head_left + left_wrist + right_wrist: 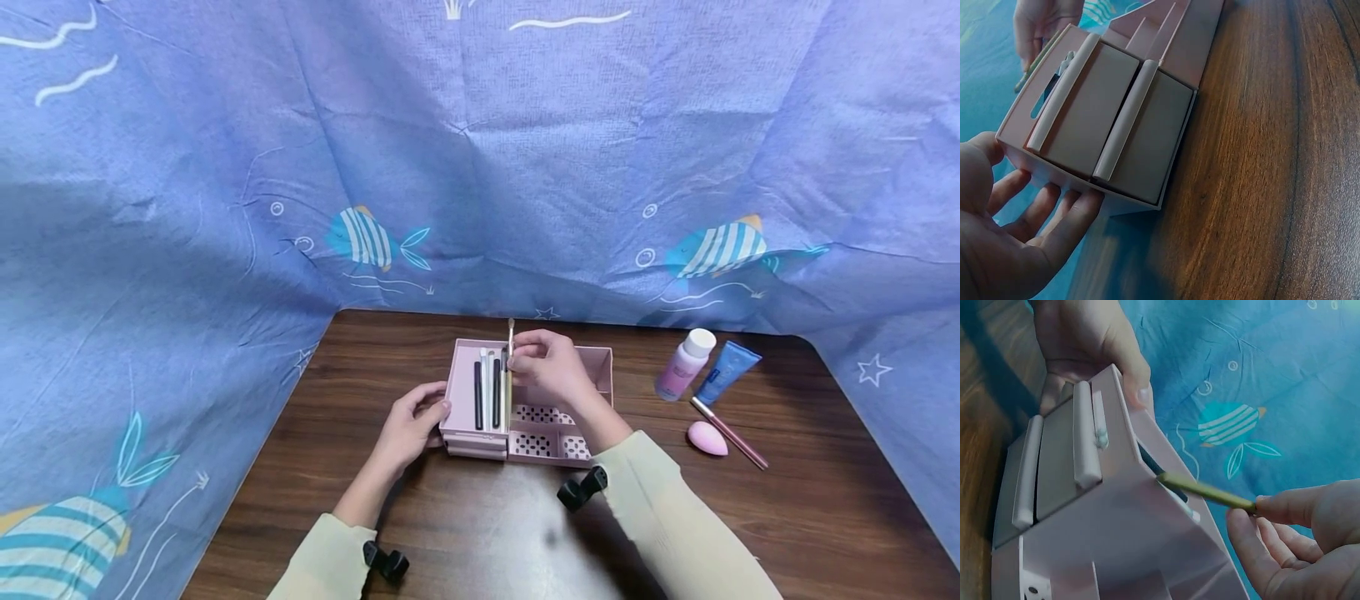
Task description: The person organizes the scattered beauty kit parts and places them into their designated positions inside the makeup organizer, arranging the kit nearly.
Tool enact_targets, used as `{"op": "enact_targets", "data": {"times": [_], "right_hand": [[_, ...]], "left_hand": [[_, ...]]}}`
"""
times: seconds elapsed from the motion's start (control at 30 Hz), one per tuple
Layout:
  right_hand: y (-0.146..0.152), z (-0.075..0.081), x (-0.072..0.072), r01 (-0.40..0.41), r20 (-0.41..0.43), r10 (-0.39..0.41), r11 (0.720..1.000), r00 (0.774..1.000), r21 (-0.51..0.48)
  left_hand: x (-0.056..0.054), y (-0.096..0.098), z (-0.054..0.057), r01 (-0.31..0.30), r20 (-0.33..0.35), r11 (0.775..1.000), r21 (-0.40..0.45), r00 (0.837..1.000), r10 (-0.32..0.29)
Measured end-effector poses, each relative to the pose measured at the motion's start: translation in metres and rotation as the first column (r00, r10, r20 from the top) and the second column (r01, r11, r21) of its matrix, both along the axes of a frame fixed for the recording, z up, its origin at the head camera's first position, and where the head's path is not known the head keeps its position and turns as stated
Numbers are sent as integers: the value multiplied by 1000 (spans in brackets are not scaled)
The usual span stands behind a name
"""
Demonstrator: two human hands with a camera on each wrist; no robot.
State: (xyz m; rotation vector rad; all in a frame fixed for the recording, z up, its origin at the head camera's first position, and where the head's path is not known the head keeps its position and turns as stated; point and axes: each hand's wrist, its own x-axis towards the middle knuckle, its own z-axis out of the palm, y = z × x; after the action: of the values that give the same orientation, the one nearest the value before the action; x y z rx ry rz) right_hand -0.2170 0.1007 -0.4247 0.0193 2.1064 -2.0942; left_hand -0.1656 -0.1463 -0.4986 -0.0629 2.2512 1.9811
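Observation:
A pink makeup organizer (465,400) stands on the table, with two small drawers (1088,103) in its left part. My left hand (411,423) holds that part's left side, thumb at the top edge and fingers along the side wall. In my right hand (551,364), thumb and fingers pinch a makeup brush (1207,490) with an olive-gold handle. Its light bristle end points away in the head view, and its handle lies over the organizer's top. Several other makeup brushes (487,392), dark and light handled, lie side by side on that top.
Open compartments with a perforated base (534,444) form the organizer's right part. To the right lie a pink bottle with white cap (684,367), a blue tube (726,372), a lip gloss tube (731,433) and a pink makeup sponge (707,438). A blue fish-print cloth (480,208) hangs behind the table.

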Motion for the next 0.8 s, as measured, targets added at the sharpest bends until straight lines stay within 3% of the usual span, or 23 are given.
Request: {"op": "enact_targets", "data": {"times": [0.27,0.43,0.67,0.8], "right_hand": [[-20,-1,0,-7,12,7,1000,1000,-3],[-32,-8,1,42,-37,-38,993,999,114],[-43,-15,5,137,-190,-71,923,979,359],[-45,-16,6,152,-219,-63,896,974,418]], "left_hand": [[1,1,1,-4,0,1000,19,1000,4],[0,0,0,-6,-1,999,36,1000,6],[0,0,0,-7,0,999,39,1000,7],[-1,0,-2,-3,1,999,43,1000,3]]}}
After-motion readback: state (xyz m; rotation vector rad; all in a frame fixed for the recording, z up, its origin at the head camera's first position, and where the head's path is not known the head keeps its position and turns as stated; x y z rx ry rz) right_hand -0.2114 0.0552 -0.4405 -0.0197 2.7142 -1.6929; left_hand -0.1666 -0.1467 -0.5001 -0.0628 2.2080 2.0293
